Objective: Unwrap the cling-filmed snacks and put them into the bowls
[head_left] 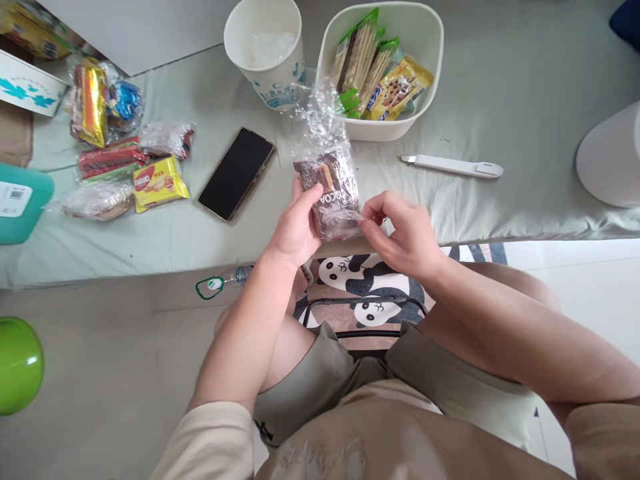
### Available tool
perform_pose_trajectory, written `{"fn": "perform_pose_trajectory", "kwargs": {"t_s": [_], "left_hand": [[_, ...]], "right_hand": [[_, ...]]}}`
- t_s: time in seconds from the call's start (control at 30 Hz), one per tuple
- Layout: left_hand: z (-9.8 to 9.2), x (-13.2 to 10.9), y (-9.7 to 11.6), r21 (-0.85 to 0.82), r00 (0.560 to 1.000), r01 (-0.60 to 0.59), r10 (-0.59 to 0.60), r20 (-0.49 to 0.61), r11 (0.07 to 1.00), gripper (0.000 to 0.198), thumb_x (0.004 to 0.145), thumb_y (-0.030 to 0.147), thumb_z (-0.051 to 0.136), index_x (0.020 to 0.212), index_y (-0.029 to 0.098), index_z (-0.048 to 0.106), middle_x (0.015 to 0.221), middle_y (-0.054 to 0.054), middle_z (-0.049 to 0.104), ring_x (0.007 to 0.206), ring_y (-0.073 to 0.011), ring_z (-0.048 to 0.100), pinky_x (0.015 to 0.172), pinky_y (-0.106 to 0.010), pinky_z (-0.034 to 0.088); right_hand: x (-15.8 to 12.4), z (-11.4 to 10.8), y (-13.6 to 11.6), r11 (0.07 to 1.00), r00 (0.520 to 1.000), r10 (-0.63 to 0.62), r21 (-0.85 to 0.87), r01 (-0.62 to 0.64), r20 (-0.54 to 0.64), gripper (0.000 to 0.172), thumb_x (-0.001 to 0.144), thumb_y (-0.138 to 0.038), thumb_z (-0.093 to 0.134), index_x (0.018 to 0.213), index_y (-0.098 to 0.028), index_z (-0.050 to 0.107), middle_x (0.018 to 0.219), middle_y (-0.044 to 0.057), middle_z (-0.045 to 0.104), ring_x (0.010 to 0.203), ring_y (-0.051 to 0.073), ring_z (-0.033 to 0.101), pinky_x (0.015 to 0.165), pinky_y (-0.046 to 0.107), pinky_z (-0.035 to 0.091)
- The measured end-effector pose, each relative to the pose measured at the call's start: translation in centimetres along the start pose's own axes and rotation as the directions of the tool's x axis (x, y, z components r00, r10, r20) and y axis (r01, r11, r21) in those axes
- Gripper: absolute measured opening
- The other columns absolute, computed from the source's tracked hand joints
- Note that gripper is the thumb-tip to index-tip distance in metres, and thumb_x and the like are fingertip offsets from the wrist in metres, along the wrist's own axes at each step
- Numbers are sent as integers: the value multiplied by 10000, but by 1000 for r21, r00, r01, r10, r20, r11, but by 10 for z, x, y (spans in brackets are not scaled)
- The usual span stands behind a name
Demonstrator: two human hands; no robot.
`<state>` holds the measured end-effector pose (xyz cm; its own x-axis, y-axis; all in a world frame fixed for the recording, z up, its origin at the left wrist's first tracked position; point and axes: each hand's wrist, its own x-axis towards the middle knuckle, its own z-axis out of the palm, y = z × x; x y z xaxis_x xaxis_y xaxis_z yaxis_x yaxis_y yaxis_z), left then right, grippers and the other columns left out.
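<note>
My left hand [296, 227] is closed round a clear plastic bag [320, 127] that holds brown cocoa snack packs [333, 193]. The bag stands upright over the near edge of the bed, its open top crinkled above my fingers. My right hand [400, 230] pinches the bag's lower right corner with thumb and fingertips. Both hands hover above my lap and a panda-print stool [370, 293].
A white tub [430, 60] of snack packs and a white paper cup [265, 47] stand behind the bag. A black phone [236, 173] lies left, a white utility knife [453, 165] right. More snack packs [125, 160] lie far left. A green ball [17, 363] sits on the floor.
</note>
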<state>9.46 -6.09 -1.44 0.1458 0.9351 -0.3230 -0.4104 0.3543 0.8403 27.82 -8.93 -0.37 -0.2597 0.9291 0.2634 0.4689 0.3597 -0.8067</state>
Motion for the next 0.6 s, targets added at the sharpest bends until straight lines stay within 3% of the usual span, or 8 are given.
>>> {"fn": "perform_pose_trajectory", "kwargs": {"t_s": [0.1, 0.2, 0.3, 0.37, 0.5, 0.6], "left_hand": [[-4, 7, 4, 10, 999, -11, 12, -44, 1000, 346, 858, 524, 689, 1104, 289, 626, 1235, -53, 752, 1376, -305, 619, 1066, -460, 558], [-9, 12, 12, -33, 996, -34, 31, -83, 999, 303, 899, 535, 626, 1060, 279, 649, 1166, -42, 769, 1399, -290, 596, 1103, -469, 539], [-13, 13, 21, -108, 988, -54, 38, -148, 993, 267, 958, 463, 508, 1013, 269, 683, 1088, -28, 792, 1469, -268, 514, 1191, -477, 479], [-15, 13, 25, -140, 982, -70, 43, -184, 988, 233, 945, 424, 506, 962, 287, 694, 1017, -8, 804, 1494, -259, 477, 1235, -479, 440], [-17, 11, 27, -165, 976, -96, 60, -211, 982, 120, 902, 367, 562, 929, 326, 671, 948, 37, 800, 1475, -257, 501, 1241, -498, 433], [-16, 11, 26, -99, 975, -104, 81, -208, 990, 190, 908, 407, 534, 992, 289, 656, 1013, 1, 796, 1424, -260, 558, 1205, -496, 459]], "right_hand": [[-6, 5, 2, 955, 954, -284, -118, 273, -95, 101, 942, -170, 538, 894, -254, 569, 999, 72, 737, 955, 233, 692, 825, 402, 531], [-11, 9, 2, 876, 880, -470, -152, 457, -64, 128, 947, -142, 556, 959, -265, 588, 1192, 72, 755, 1179, 256, 690, 934, 433, 513], [-13, 12, -1, 800, 810, -585, -136, 585, 39, 128, 972, -147, 557, 975, -272, 581, 1103, 16, 790, 1114, 201, 728, 880, 376, 497], [-13, 13, -1, 781, 793, -605, -138, 609, 73, 121, 982, -147, 545, 954, -261, 572, 981, 4, 794, 979, 170, 744, 803, 340, 491], [-14, 12, 0, 815, 823, -538, -136, 563, 181, 119, 968, -195, 495, 896, -258, 567, 708, -19, 686, 664, 153, 630, 654, 330, 431], [-14, 9, -2, 904, 888, -420, 1, 428, 187, 101, 953, -261, 475, 895, -265, 558, 575, -58, 542, 527, 137, 491, 594, 328, 397]]}}
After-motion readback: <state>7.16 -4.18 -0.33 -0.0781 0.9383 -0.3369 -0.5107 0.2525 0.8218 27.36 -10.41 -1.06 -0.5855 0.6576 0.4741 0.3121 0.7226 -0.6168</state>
